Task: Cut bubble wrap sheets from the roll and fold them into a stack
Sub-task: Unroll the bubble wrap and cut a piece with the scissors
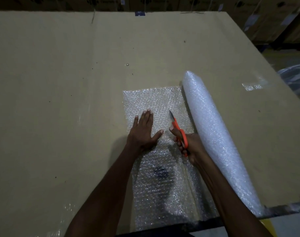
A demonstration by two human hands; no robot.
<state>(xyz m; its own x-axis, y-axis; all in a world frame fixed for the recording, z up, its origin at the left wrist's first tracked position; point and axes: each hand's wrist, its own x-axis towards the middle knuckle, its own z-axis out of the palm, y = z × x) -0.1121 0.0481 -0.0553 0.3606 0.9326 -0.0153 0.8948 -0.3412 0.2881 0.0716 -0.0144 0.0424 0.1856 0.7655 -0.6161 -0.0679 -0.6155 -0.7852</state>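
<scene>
A roll of bubble wrap (pixel 214 134) lies on the cardboard-covered table (pixel 60 82), running from the middle towards the near right edge. An unrolled sheet of bubble wrap (pixel 152 100) spreads flat to its left. My left hand (pixel 144 129) presses flat on this sheet with its fingers straight. Beside the roll, my right hand (pixel 190 144) grips orange-handled scissors (pixel 179 132). Their blades point away from me over the sheet, partway along its length. Whether the blades are open or closed is hard to tell.
A small scrap of bubble wrap (pixel 252 86) lies near the table's right edge. Cardboard boxes (pixel 282 19) stand in the dark behind the table, and a round grey object (pixel 294 79) sits beyond the right edge. A dark strip (pixel 286 208) marks the near right edge.
</scene>
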